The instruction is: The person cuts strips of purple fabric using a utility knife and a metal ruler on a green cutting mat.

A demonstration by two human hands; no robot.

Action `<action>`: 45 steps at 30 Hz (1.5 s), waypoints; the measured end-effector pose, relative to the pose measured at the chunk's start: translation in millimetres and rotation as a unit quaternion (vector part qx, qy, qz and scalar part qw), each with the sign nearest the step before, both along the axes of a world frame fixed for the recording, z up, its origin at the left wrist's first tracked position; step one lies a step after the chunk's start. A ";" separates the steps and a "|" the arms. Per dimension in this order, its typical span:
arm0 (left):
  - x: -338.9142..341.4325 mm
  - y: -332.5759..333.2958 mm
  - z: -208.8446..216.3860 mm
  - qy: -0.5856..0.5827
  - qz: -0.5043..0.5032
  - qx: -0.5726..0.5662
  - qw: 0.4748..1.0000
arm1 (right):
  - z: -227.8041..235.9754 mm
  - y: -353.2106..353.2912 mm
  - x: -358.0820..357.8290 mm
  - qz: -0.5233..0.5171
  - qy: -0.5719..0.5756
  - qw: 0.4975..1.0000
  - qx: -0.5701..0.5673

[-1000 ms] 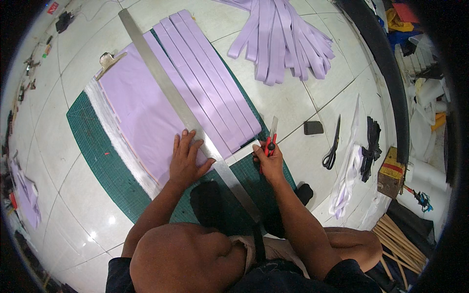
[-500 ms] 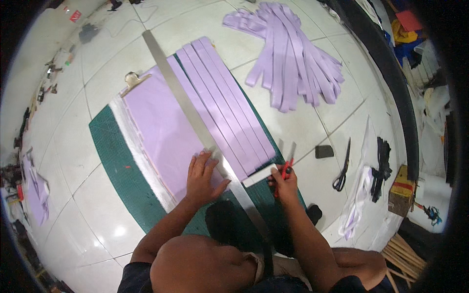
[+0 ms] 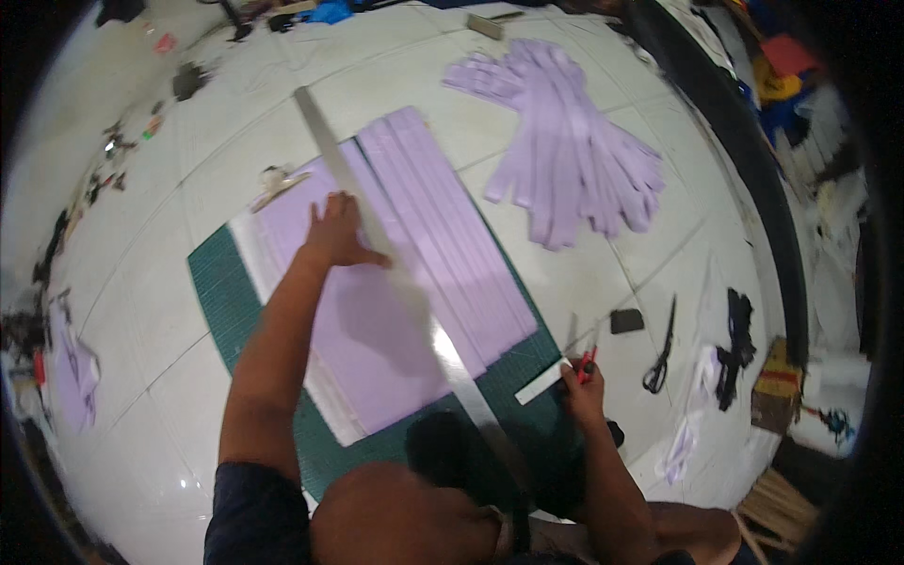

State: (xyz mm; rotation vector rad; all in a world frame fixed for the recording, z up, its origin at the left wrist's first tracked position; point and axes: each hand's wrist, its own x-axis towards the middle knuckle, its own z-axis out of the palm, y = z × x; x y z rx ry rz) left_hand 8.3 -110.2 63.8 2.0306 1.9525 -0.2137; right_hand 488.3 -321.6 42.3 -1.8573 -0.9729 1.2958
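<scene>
Clock hours are counted from the middle of the lilac cloth (image 3: 353,330), with twelve pointing away from the person. Nearest, at six, the green cutting mat (image 3: 367,466) shows past the cloth, lying on the tiled floor (image 3: 141,414). A steel ruler (image 3: 446,353) has its near end over the mat at five and crosses the cloth to a far end at eleven.

Of the two hands, the right hand (image 3: 584,400) is nearer, at about four by the mat's edge, its fingers closed around a red-handled cutter (image 3: 588,365); a short white bar (image 3: 541,384) juts from the same grip toward the cloth. White cloth (image 3: 325,400) borders the lilac piece from seven to ten. Cut lilac strips (image 3: 461,282) lie side by side along the ruler, toward two.

The left hand (image 3: 334,235) is farther off, at eleven, fingers and thumb spread wide, grasping nothing, the fingertips at the ruler; blur hides whether they press on it. Out at three on the floor are a dark block (image 3: 626,321), then black scissors (image 3: 662,353), then a black bundle (image 3: 734,344). Farther away, a metal clip (image 3: 281,192) grips the cloth's edge at eleven, and a loose heap of lilac strips (image 3: 560,160) spreads between one and two.
</scene>
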 end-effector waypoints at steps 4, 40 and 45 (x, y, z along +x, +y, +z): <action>-4.8 4.9 -14.9 0.063 -0.029 -0.079 0.994 | -33.6 -5.6 19.7 0.016 -0.102 0.993 0.061; 20.3 13.6 11.2 0.116 0.036 -0.103 0.987 | -14.8 9.6 126.5 -0.134 -0.218 0.964 -0.074; 30.6 10.7 17.0 0.122 0.038 -0.110 0.986 | -16.5 3.9 115.7 -0.109 -0.260 0.952 0.118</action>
